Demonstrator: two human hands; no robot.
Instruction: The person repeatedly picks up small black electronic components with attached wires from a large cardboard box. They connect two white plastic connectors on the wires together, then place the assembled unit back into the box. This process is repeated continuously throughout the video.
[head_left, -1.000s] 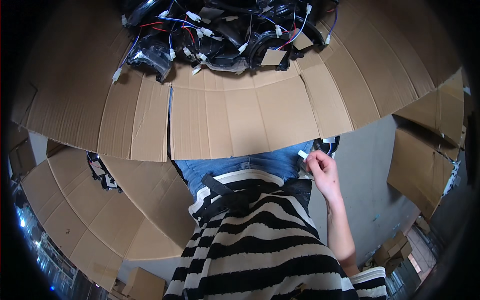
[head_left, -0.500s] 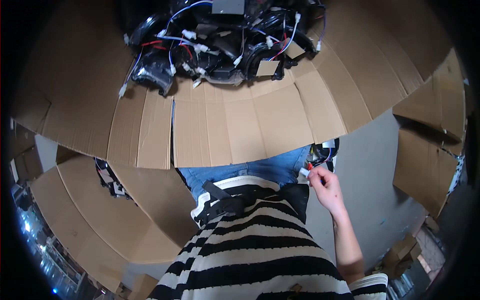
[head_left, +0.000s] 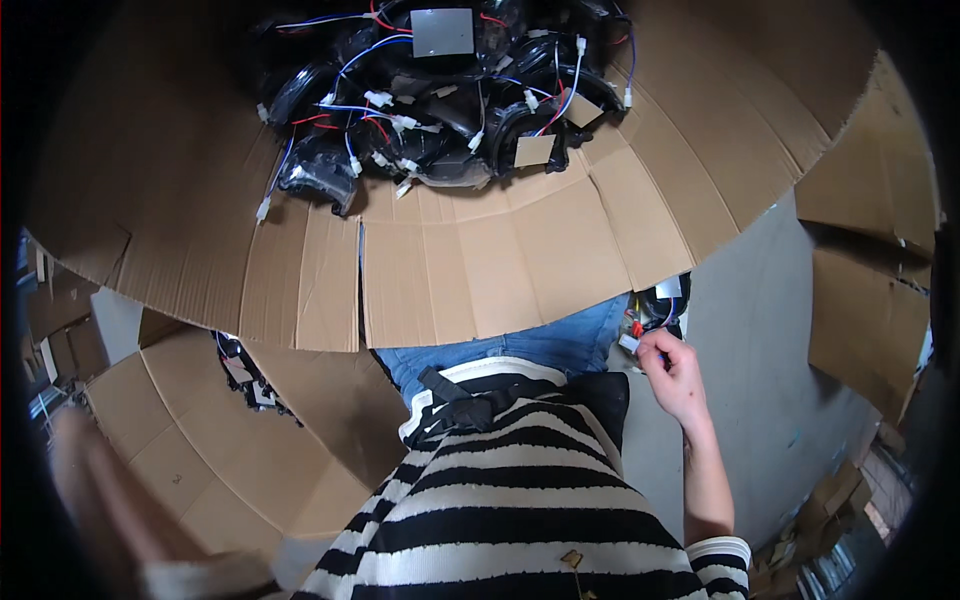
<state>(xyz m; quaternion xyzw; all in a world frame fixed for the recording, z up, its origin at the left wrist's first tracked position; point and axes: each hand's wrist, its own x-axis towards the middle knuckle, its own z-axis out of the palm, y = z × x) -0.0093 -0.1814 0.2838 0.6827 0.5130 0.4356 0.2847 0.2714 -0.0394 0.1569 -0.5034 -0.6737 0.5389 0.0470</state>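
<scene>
Down at our right hip, we pinch a small white connector (head_left: 629, 343) between the fingertips of our right hand (head_left: 677, 375); a red bit sits just at its 12 o'clock, and from there thin wires run up into a dark part (head_left: 668, 300) half hidden under the edge of the cardboard-covered bench (head_left: 500, 260). The connector itself hangs off the bench, beside our blue jeans (head_left: 520, 345).

We judge the risk to be in the wires: they look thin and short, and a tug away from the dark part could strain them or drag it off whatever holds it. The grip is only a fingertip pinch, so the plug could also slip.

Our right arm is bent at the elbow, forearm rising from 5 o'clock, wrist cocked inward, fingers curled around the plug. Our left hand (head_left: 90, 480) shows only as a blur at 8 o'clock, low and well apart from the work; we cannot tell whether it is clenched or released.

Further out, at 12 o'clock on the bench, lies a heap of black housings (head_left: 430, 90) with red, blue and white leads. More cardboard boxes (head_left: 870, 300) stand at 3 o'clock.
</scene>
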